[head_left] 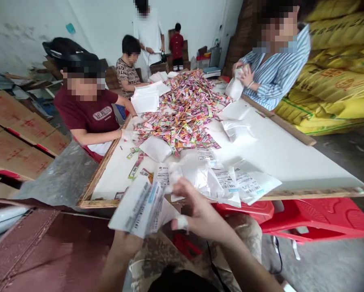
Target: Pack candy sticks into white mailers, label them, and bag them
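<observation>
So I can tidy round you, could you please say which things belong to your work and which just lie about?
In use: stack of labelled bags, loose labelled bags, sachet pile.
Lying about: red stools, yellow sacks, cardboard boxes.

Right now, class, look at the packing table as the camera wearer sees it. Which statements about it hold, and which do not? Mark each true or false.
1. The left hand holds a white labelled bag. True.
2. The colourful packets lie heaped on the floor. False: they are heaped on the white table.
3. Red plastic seats stand at the table's near edge. True.
4. The person in the striped shirt has empty hands. False: those hands hold a white pouch.
</observation>
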Available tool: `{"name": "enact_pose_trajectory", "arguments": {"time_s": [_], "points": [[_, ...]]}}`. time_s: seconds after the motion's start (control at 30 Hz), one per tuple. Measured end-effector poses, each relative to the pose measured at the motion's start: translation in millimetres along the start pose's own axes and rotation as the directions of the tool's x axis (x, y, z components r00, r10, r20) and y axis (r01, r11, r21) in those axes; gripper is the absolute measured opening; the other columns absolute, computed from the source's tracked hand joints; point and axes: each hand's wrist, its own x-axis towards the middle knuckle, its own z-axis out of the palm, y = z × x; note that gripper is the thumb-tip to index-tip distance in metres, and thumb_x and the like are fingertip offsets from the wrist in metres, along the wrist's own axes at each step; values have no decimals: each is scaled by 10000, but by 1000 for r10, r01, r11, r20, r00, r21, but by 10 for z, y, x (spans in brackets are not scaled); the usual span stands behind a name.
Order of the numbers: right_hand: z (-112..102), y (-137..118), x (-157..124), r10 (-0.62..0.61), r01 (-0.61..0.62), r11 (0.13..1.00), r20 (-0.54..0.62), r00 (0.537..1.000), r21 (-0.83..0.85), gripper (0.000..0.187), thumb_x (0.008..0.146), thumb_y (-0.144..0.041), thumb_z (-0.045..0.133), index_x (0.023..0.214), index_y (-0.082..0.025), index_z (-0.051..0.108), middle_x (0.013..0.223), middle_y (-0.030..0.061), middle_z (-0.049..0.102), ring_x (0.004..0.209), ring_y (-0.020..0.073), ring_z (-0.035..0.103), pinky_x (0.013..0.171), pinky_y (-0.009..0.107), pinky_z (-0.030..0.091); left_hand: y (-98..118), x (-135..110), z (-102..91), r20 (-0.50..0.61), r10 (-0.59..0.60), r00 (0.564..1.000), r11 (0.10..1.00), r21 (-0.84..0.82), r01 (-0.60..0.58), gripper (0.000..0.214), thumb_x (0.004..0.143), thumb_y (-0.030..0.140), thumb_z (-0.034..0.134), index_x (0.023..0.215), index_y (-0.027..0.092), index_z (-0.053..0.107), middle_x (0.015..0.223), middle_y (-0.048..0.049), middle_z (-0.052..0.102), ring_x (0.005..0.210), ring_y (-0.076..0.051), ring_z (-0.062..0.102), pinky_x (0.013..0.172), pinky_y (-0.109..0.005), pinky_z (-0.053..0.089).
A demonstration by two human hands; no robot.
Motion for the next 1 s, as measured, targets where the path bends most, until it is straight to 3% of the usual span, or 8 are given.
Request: {"name": "enact_pose_trajectory", "arguments": {"time_s": [0.1,0.2,0.27,0.43,0.6,0.83,0.93,1.0], "points": [[233,-37,45,-35,-11,921,110,993,391,540,823,-385,607,1290,-265,362,753,-28,545,665,109,577,656,253,507,73,-93,-2,231,88,969,971,197,-135,527,506,36,739,1008,180,663,1012,-107,656,1115,-354,528,953,-391,458],[204,19,9,-37,37,970,-1,999,239,381,761,-347,682,1095,-226,543,887,21,563,830,138,577,770,283,493,107,-143,-24,467,148,872,875,349,-335,539,492,22,741,1012,153,680,1088,-124,630,1129,-355,515,979,-369,425],[174,77,-39,-14,22,987,-52,999,162,439,698,-330,740,1081,-227,551,999,48,559,942,166,559,821,298,481,82,-164,-30,511,204,835,848,335,-412,567,479,34,753,1027,161,680,1100,-116,630,1132,-356,513,971,-364,427],[256,193,-149,53,-58,885,25,998,462,412,771,-311,675,1122,-246,470,759,-33,576,686,109,592,644,237,498,-12,-132,-34,524,286,802,763,382,-522,641,470,39,749,1087,186,659,1090,-98,645,1081,-333,551,1005,-376,388],[130,161,-155,-88,86,993,18,996,83,159,831,-185,579,983,-230,582,813,1,628,786,131,611,738,245,488,-99,-46,-93,530,238,814,769,409,-492,659,488,42,743,1120,199,642,1142,-105,635,1121,-333,534,1046,-404,343],[74,185,-278,-155,166,936,59,986,-310,295,796,5,404,941,-203,554,905,46,550,863,135,543,721,235,470,-316,18,-115,589,40,808,811,453,-370,660,539,94,734,1170,221,588,1152,-96,628,1136,-347,526,990,-438,415],[-137,53,-356,-175,150,937,-54,983,-315,201,815,-43,451,847,-203,567,951,53,532,910,152,550,725,259,484,-421,94,-137,670,24,742,719,504,-478,643,621,154,661,1243,226,514,1203,-90,600,1155,-329,511,980,-445,425],[-480,-78,-287,-228,155,950,-261,938,-272,107,854,-167,497,784,-217,559,916,45,548,880,172,580,691,285,501,-482,148,-178,593,27,805,694,568,-442,583,613,205,662,1188,209,561,1136,-93,635,1140,-324,522,987,-435,418]]}}
